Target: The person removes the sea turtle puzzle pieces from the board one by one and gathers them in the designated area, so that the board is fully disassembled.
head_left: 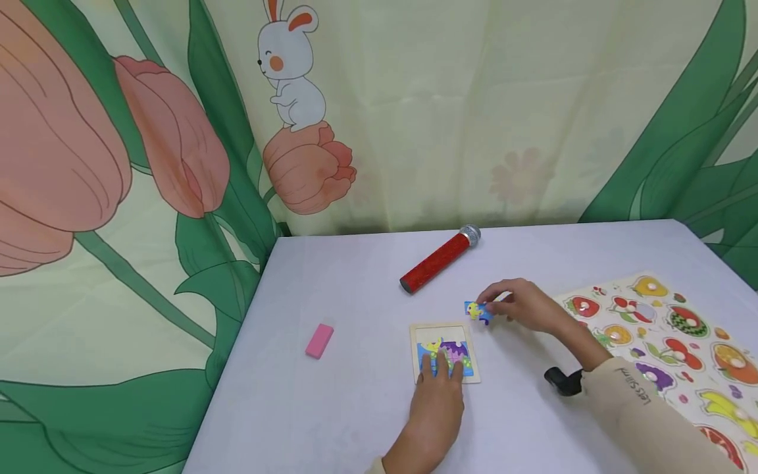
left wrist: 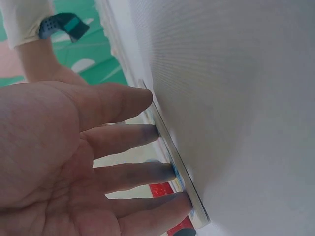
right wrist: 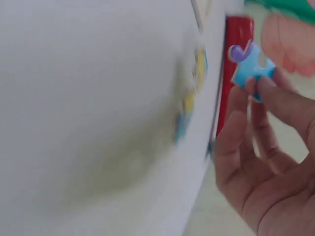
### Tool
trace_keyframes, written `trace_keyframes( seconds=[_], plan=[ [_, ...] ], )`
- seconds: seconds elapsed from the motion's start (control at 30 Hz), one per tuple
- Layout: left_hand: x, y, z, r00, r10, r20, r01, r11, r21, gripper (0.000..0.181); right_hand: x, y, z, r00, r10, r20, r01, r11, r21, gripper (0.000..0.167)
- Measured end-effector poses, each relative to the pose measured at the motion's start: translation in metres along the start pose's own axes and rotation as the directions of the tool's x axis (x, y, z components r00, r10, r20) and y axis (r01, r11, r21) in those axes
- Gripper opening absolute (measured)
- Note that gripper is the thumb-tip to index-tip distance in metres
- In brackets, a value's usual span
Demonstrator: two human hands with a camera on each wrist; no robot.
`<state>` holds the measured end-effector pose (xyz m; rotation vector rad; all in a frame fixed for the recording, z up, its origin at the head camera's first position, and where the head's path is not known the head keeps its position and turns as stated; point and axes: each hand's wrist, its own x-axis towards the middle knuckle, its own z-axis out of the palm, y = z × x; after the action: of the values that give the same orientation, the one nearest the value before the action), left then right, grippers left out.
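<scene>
My left hand point(head_left: 435, 411) rests its outstretched fingertips on the lower part of a small wooden jigsaw puzzle point(head_left: 445, 326) with a blue, yellow and purple picture. The upper part of its frame shows bare wood. In the left wrist view those straight fingers point(left wrist: 133, 173) touch the puzzle's edge point(left wrist: 183, 169). To the right of the puzzle, my right hand point(head_left: 527, 306) pinches a light-blue puzzle piece point(right wrist: 252, 66) with a purple knob between thumb and fingers. Blurred in the right wrist view, other blue-and-yellow puzzle pieces point(right wrist: 199, 69) lie on the table below the held one.
A red microphone point(head_left: 438, 261) with a silver head lies behind the puzzle. A pink eraser-like block point(head_left: 320, 341) is at the left. On the right, a fruit-picture board point(head_left: 642, 336) extends past the right forearm. White cloth covers the table point(head_left: 266, 408), with a printed curtain point(head_left: 426, 118) behind.
</scene>
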<state>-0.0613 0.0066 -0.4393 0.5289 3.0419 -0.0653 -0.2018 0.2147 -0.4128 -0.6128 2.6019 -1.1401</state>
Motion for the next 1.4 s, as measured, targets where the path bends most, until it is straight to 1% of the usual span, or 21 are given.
trace_keyframes(
  seconds=[0.1,0.2,0.27,0.37,0.43,0.5,0.63,0.73,0.8,0.97,1.1,1.17,1.27,1.33,1.4],
  plan=[
    [-0.001,0.001,0.001,1.0,0.004,-0.024,-0.003,1.0,0.007,0.052,-0.003,0.011,-0.023,0.995,0.097,-0.028,-0.098,0.993,-0.067,0.018],
    [-0.003,0.001,0.002,0.999,0.003,-0.033,-0.002,1.0,0.023,0.051,-0.005,0.024,-0.036,0.985,0.17,-0.023,-0.172,0.979,-0.109,0.017],
    [-0.003,0.002,0.002,1.0,0.0,-0.031,0.001,1.0,0.027,0.052,-0.004,0.033,-0.039,0.977,0.212,-0.015,-0.212,0.97,-0.12,0.016],
    [-0.005,0.003,0.002,1.0,0.0,-0.015,0.001,1.0,0.028,0.054,-0.003,0.042,-0.038,0.964,0.267,-0.009,-0.266,0.955,-0.127,0.017],
    [-0.005,0.005,0.002,1.0,-0.001,0.001,0.001,1.0,0.016,0.055,-0.002,0.047,-0.036,0.957,0.289,-0.007,-0.287,0.948,-0.135,0.018],
    [-0.004,0.006,0.002,1.0,-0.002,0.008,0.002,1.0,0.015,0.055,0.0,0.048,-0.034,0.96,0.279,-0.006,-0.277,0.948,-0.158,0.017],
    [-0.004,0.007,0.003,1.0,-0.012,-0.011,0.012,1.0,0.016,0.054,0.003,0.048,-0.032,0.97,0.243,-0.004,-0.239,0.95,-0.2,0.015],
    [-0.005,0.007,0.003,1.0,-0.012,-0.025,0.012,1.0,0.011,0.053,0.004,0.048,-0.031,0.968,0.251,-0.003,-0.246,0.946,-0.212,0.015],
    [-0.005,0.006,0.003,1.0,-0.007,-0.018,0.008,1.0,0.012,0.053,0.004,0.049,-0.029,0.967,0.255,-0.008,-0.251,0.944,-0.216,0.014],
    [-0.005,0.004,0.002,1.0,0.004,-0.008,-0.004,1.0,0.025,0.055,0.004,0.05,-0.026,0.964,0.258,-0.06,-0.265,0.938,-0.222,0.012],
    [-0.004,-0.001,0.002,0.999,0.027,-0.026,-0.026,0.999,0.046,0.056,0.007,0.048,-0.023,0.959,0.264,-0.101,-0.28,0.934,-0.221,0.012],
    [-0.004,-0.002,0.001,0.999,0.044,-0.027,-0.042,0.997,0.06,0.057,0.009,0.043,-0.02,0.959,0.26,-0.11,-0.279,0.934,-0.225,0.014],
    [-0.004,-0.003,0.0,0.998,0.064,-0.011,-0.063,0.996,0.068,0.06,0.012,0.032,-0.01,0.963,0.237,-0.124,-0.26,0.938,-0.23,0.016],
    [-0.004,-0.003,0.0,0.998,0.067,0.012,-0.068,0.995,0.074,0.062,0.015,0.021,0.001,0.974,0.196,-0.115,-0.218,0.949,-0.228,0.016],
    [-0.005,-0.002,-0.001,0.998,0.066,0.025,-0.068,0.994,0.084,0.063,0.018,0.009,0.014,0.986,0.132,-0.097,-0.151,0.962,-0.228,0.015]
  ],
)
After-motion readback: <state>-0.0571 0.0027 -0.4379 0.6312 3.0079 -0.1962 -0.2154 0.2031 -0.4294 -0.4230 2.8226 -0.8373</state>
